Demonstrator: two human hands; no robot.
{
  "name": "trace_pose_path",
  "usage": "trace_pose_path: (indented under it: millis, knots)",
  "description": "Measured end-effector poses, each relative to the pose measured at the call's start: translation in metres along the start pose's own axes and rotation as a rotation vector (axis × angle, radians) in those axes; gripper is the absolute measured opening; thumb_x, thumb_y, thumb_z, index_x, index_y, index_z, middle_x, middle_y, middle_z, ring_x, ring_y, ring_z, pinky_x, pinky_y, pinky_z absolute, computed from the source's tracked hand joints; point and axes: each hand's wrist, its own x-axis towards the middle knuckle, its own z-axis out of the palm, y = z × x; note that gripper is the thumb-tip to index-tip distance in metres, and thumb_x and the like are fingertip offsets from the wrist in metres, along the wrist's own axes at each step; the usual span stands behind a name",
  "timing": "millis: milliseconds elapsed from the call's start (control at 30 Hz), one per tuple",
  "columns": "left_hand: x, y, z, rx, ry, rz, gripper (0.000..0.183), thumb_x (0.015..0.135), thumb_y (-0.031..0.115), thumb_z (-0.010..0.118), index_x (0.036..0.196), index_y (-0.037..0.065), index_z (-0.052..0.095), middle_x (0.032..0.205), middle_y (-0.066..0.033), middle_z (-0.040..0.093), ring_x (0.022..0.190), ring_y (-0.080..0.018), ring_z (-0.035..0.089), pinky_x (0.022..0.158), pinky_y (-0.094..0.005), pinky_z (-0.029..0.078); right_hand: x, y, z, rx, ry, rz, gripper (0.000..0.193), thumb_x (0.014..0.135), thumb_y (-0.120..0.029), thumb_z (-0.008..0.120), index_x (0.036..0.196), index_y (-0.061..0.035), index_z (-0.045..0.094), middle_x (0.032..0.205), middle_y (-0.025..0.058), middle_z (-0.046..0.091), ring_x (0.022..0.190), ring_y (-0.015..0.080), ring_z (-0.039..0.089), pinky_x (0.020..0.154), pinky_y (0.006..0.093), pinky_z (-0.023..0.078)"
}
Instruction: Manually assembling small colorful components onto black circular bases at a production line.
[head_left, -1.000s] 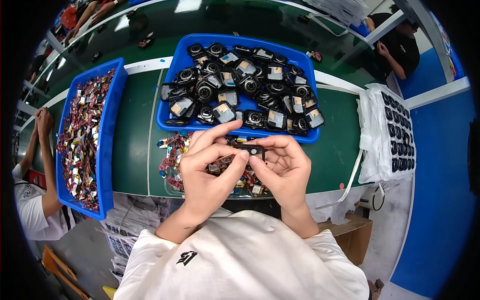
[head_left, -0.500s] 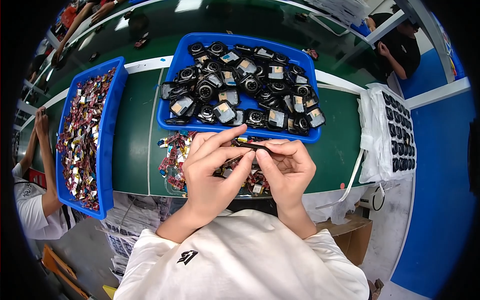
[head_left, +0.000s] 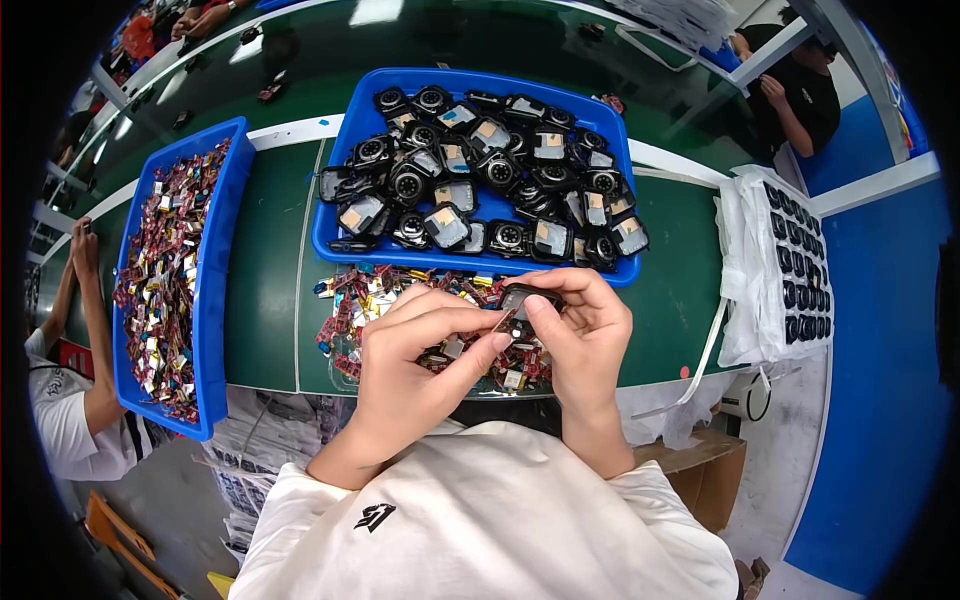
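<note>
Since half a second ago, we see that the black watch case (head_left: 517, 296) has turned from edge-on to face-on, clasped in the right grip (head_left: 588, 335) while the left grip (head_left: 415, 350) pinches a small thin part (head_left: 504, 321) against it. Beneath them, a clear shallow tray (head_left: 345, 378) on the green worktop (head_left: 262, 280) holds heaped red, white and yellow electronic parts (head_left: 345, 325). We find similar pieces filling the left blue tray (head_left: 216, 300), and many black watch cases (head_left: 500, 170) piled in the far blue tray (head_left: 400, 257).
</note>
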Motion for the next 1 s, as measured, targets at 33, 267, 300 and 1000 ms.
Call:
trace_pose_path:
  millis: [33, 267, 300, 1000]
  knots:
    - [-0.002, -0.001, 0.0, -0.152, -0.054, -0.082, 0.015, 0.073, 0.004, 0.078, 0.087, 0.002, 0.073, 0.077, -0.0072, 0.068, 0.07, -0.014, 0.059, 0.061, -0.0256, 0.044, -0.001, 0.002, -0.001, 0.0, 0.001, 0.0, 0.021, 0.082, 0.011, 0.063, 0.102, 0.0092, 0.058, 0.099, 0.0148, 0.064, 0.092, 0.0174, 0.064, 0.081, 0.0278, 0.054]
    - [-0.005, -0.002, 0.004, -0.465, -0.034, -0.382, 0.012, 0.08, 0.003, 0.075, 0.09, -0.002, 0.071, 0.078, -0.0037, 0.067, 0.066, -0.0032, 0.053, 0.058, -0.0178, 0.041, -0.004, 0.005, 0.001, -0.151, -0.057, -0.227, 0.018, 0.078, 0.012, 0.063, 0.093, 0.0053, 0.055, 0.099, 0.0185, 0.064, 0.093, 0.0211, 0.065, 0.081, 0.03, 0.054]
    - [-0.004, -0.002, 0.003, -0.476, -0.019, -0.4, 0.011, 0.08, 0.003, 0.075, 0.088, -0.002, 0.07, 0.077, -0.0031, 0.067, 0.065, -0.0028, 0.053, 0.058, -0.0171, 0.041, -0.004, 0.006, 0.001, -0.151, -0.08, -0.238, 0.019, 0.078, 0.012, 0.063, 0.093, 0.0053, 0.055, 0.099, 0.0187, 0.064, 0.093, 0.0216, 0.065, 0.081, 0.0301, 0.054]
    - [0.001, 0.0, -0.017, -0.222, -0.425, -0.152, 0.014, 0.076, 0.009, 0.078, 0.088, 0.003, 0.073, 0.071, -0.0034, 0.065, 0.06, -0.0088, 0.053, 0.056, -0.0234, 0.044, 0.02, -0.049, -0.03, -0.442, -0.856, -0.329, 0.015, 0.073, -0.005, 0.075, 0.088, -0.0045, 0.072, 0.076, 0.0055, 0.065, 0.064, 0.0197, 0.058, 0.056, 0.0311, 0.046]
